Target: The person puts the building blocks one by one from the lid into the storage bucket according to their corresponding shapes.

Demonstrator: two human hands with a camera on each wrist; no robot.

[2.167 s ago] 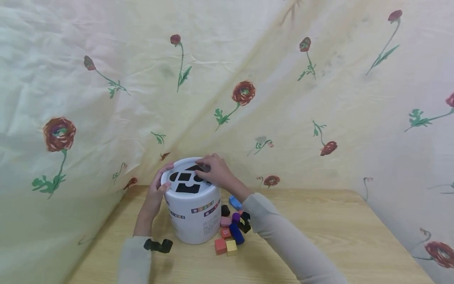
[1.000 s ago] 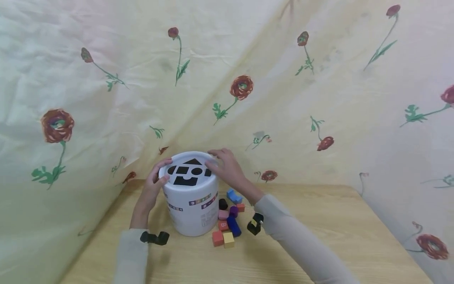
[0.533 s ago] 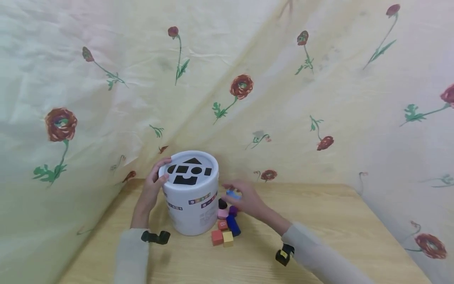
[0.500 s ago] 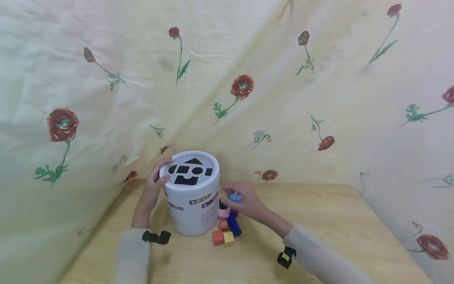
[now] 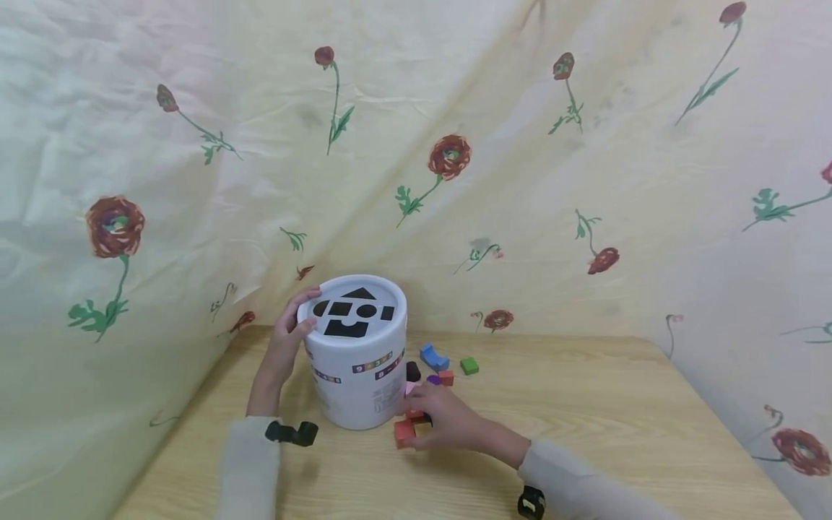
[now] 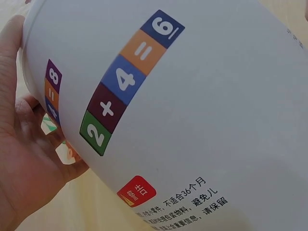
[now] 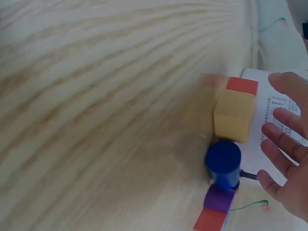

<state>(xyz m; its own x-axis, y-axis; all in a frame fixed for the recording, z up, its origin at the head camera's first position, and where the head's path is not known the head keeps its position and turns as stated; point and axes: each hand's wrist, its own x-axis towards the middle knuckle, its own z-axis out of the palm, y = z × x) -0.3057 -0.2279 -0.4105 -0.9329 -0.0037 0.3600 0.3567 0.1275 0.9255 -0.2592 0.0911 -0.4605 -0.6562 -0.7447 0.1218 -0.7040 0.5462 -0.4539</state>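
A white bucket [image 5: 354,393] with shaped openings in its lid stands upright on the table. My left hand [image 5: 281,354] grips its left rim, thumb over the edge; the left wrist view has the fingers [image 6: 29,113] curled along the bucket wall [image 6: 207,106]. Beside the bucket, my right hand [image 5: 451,422] hovers over a red cube [image 5: 404,434] and a yellow cube [image 5: 422,429]. The right wrist view shows that hand [image 7: 291,149] with fingers spread, apart from the yellow cube [image 7: 234,118] and blue cylinder [image 7: 224,163]. Some blocks are partly hidden by it.
Behind the right hand lie a blue arched block [image 5: 434,357], a green block [image 5: 469,365], a small red block [image 5: 445,378] and a black block [image 5: 412,371]. Floral cloth [image 5: 520,180] hangs behind the wooden table [image 5: 585,412].
My right hand has left the lid, passed by the blue arched block and come forward to the red and yellow cubes. The green block has come into sight. My left hand keeps its grip.
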